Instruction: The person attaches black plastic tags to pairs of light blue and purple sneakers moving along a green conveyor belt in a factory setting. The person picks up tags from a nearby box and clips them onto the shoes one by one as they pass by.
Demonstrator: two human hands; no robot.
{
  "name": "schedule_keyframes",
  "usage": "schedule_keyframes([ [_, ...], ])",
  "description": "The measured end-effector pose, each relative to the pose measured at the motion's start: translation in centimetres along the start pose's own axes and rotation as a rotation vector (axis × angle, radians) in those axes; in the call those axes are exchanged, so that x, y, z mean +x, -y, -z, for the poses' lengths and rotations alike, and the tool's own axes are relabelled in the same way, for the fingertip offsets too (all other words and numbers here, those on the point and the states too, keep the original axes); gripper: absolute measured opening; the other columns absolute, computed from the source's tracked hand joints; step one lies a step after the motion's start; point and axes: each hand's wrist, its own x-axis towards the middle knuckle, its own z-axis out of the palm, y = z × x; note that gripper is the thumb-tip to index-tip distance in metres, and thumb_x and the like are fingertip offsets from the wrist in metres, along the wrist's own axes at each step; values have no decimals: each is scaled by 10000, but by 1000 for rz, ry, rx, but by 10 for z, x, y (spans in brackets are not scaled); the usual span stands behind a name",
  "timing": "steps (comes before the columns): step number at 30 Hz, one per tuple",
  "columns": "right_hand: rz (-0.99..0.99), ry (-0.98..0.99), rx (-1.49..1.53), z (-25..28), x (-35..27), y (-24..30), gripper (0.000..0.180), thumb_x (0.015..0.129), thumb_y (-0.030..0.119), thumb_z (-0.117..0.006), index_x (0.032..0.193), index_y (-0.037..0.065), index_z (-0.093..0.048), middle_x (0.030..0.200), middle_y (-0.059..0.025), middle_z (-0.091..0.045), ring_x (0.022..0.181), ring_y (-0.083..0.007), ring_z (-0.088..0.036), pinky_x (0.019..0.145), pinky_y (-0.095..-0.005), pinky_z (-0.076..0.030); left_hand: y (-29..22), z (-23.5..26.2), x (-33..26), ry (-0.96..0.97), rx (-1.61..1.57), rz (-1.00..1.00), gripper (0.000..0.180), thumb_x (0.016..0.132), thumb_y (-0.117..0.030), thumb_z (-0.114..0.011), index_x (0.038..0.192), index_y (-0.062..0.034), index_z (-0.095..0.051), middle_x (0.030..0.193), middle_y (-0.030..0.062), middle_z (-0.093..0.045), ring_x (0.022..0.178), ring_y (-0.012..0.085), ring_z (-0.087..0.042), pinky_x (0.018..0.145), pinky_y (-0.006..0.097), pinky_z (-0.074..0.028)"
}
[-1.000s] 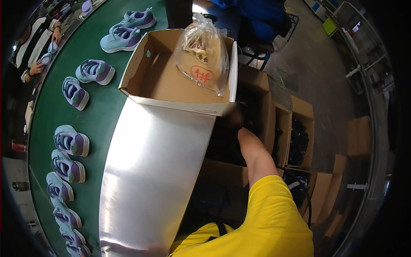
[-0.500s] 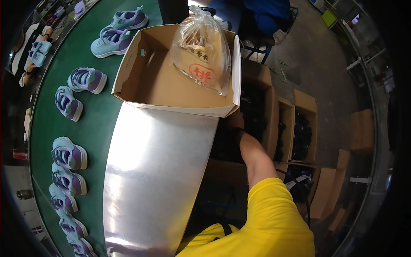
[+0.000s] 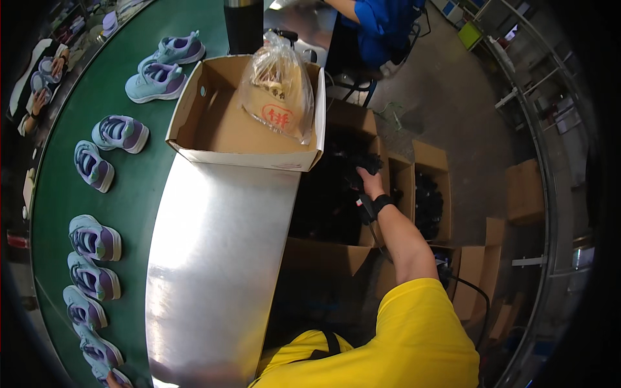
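Note:
My right hand point(image 3: 371, 183) reaches over an open carton of black items beside the metal-topped bench. Its fingers are closed on a dark, crumpled bundle point(image 3: 366, 163), whose exact kind I cannot make out. A black wristband point(image 3: 382, 202) with a small cabled device is round that wrist. At the lower left edge, a few fingers of my left hand point(image 3: 115, 381) show against the nearest light-blue and purple sneaker point(image 3: 101, 371), seemingly gripping it; the rest of that hand is out of view. More such sneakers point(image 3: 94, 237) stand in a line on the green surface.
An open cardboard box point(image 3: 213, 129) with a plastic bag point(image 3: 279, 97) in it sits on the shiny metal top point(image 3: 213, 258). Further cartons point(image 3: 432, 158) stand on the right. A person in blue point(image 3: 381, 29) is ahead; across the green surface point(image 3: 139, 187) another person's hands point(image 3: 40, 100) hold shoes.
My right hand has come up into sight out of the dark carton, now with a black bundle. Fingers of my left hand have appeared at the nearest sneaker. The view has shifted slightly.

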Motion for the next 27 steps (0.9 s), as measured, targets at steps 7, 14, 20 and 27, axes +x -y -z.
schedule_keyframes([
  [7, -613, 625, 402, 25, -16, 82, 354, 839, 283, -614, 1072, 17, -599, 989, -120, -667, 805, -245, -671, 699, -342, -575, 88, -78, 7, -379, 62, -159, 375, 823, -90, -502, 1176, 34, -513, 1145, 228, -553, 1042, 378, -550, 911, 441, -431],
  [14, -585, 1385, 484, -64, -166, 278, 524, 736, 156, -668, 1194, -46, -512, 1229, -228, -558, 1099, -328, -584, 973, -429, -457, 19, -66, -33, -445, -738, -228, 532, 646, 152, -392, 1145, 28, -528, 1093, 165, -523, 1110, 321, -504, 1030, 356, -364],
  [20, 1005, 1573, -399, -183, -326, 353, 424, 674, 96, -743, 1070, 68, -593, 1223, -192, -509, 984, -313, -604, 855, -332, -487, -58, -26, -74, -304, -900, -287, 456, 653, 110, -515, 1074, -51, -583, 1012, 150, -543, 890, 317, -562, 775, 377, -478],
  [27, 1417, 1536, -733, -215, -366, 300, 433, 680, -36, -610, 1083, 115, -564, 1304, -189, -420, 1012, -379, -538, 857, -436, -474, -89, -33, -113, -185, -1008, -453, 383, 734, 14, -566, 1110, -55, -582, 1034, 149, -587, 949, 333, -566, 806, 383, -484],
])
